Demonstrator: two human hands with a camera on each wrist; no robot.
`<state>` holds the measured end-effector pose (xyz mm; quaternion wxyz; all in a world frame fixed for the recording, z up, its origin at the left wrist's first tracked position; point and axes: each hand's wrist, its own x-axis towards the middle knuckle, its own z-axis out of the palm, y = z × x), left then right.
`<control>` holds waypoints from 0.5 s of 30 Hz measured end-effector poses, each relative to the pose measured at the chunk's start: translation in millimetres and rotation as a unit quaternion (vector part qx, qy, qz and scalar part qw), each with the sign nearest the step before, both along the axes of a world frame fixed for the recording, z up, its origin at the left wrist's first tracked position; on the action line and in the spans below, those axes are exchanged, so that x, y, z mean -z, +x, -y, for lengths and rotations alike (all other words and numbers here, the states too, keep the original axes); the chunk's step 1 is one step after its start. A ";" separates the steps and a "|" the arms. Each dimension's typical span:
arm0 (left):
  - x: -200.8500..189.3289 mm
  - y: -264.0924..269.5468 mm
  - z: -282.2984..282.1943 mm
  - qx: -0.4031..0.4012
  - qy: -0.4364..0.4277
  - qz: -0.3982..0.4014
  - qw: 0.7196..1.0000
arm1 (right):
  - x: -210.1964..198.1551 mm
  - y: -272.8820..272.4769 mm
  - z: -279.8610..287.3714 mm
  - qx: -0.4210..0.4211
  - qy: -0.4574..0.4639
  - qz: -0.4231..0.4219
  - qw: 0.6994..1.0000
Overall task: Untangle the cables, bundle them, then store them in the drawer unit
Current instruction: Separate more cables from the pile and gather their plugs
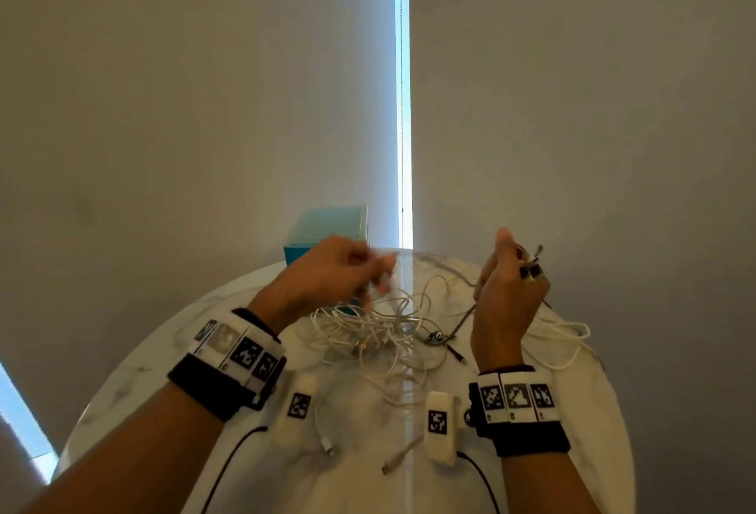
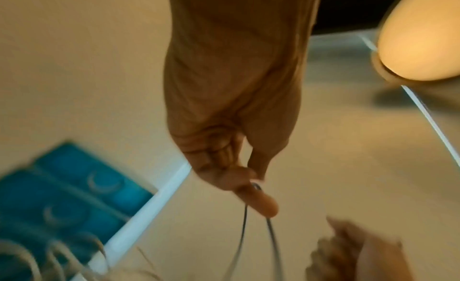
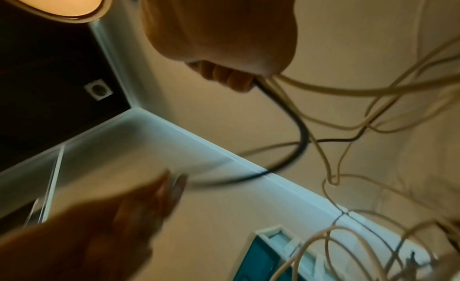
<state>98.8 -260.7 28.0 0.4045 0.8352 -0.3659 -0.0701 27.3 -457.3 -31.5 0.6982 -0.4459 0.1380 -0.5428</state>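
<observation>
A tangle of white cables (image 1: pixel 380 329) lies mid-table on the round white table (image 1: pixel 135 370). My right hand (image 1: pixel 519 264) is raised above the table's right side and grips a dark cable (image 1: pixel 462 321) near its plug; the right wrist view shows the right hand (image 3: pixel 236 78) closed round the dark cable (image 3: pixel 302 132), with white strands (image 3: pixel 373 92) beside it. My left hand (image 1: pixel 376 276), blurred, hovers over the tangle. In the left wrist view the left hand (image 2: pixel 254 181) has a loop of the dark cable (image 2: pixel 242 232) pinched at its fingers. The teal drawer unit (image 1: pixel 323 227) stands behind it.
Loose white plug ends (image 1: pixel 327 450) lie near the table's front edge. Another white cable (image 1: pixel 568 341) loops toward the right rim. A wall with a bright vertical gap (image 1: pixel 403 104) stands behind the table. A glowing lamp (image 2: pixel 423 39) shows in the wrist views.
</observation>
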 end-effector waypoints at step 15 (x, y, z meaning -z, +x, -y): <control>36.3 -11.8 13.0 -0.054 -0.235 0.107 0.965 | 28.9 27.7 -23.8 0.005 -0.390 -0.318 0.864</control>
